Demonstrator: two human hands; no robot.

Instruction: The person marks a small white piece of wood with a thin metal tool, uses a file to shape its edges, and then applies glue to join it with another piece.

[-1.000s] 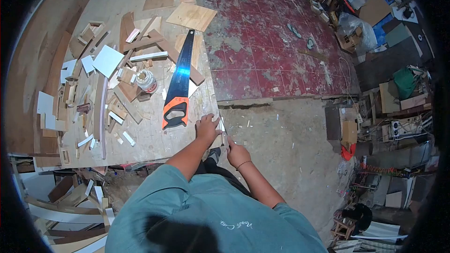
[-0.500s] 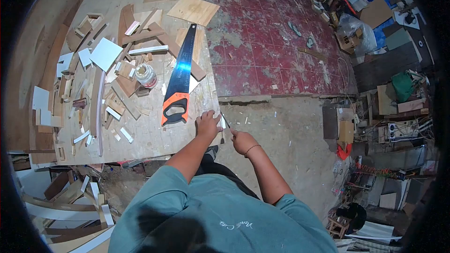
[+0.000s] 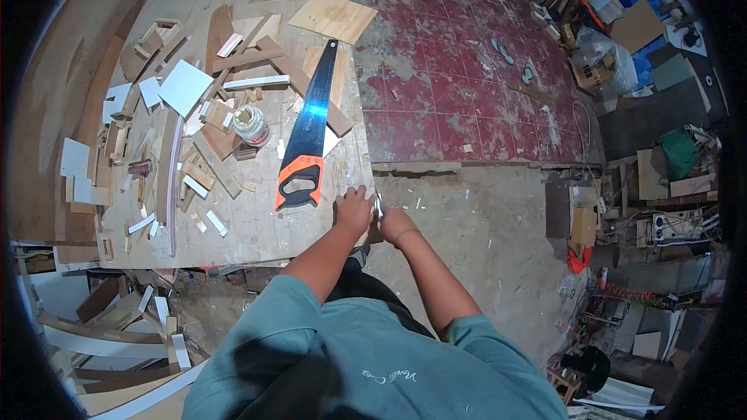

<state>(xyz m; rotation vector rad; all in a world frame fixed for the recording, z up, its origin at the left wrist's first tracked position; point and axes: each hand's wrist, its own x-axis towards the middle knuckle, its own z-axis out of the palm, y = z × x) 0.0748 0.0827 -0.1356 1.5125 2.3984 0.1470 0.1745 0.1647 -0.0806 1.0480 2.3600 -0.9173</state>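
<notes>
At the front right corner of the wooden worktable (image 3: pixel 257 237), my left hand (image 3: pixel 354 211) rests with its fingers curled over the edge. What lies under those fingers is too small to make out. My right hand (image 3: pixel 398 226) is closed just beside it, off the table's edge, round a thin metal blade (image 3: pixel 379 204) that glints between the two hands. The blade's handle is hidden in my fist. Left of my left hand lies a handsaw (image 3: pixel 305 140) with an orange and black handle, its toothed blade pointing away from me.
A glass jar (image 3: pixel 250 126) stands left of the saw. Around it are scattered wood offcuts (image 3: pixel 214 140), a white square panel (image 3: pixel 185 87) and a plywood piece (image 3: pixel 333 18). Right of the table, slippers (image 3: pixel 502 50) lie on worn red flooring (image 3: pixel 436 78). Clutter lines the right wall.
My right hand has come closer to my left, and the blade now stands more upright and shines. The white piece seen by my left fingers is now mostly hidden. The view has shifted slightly.
</notes>
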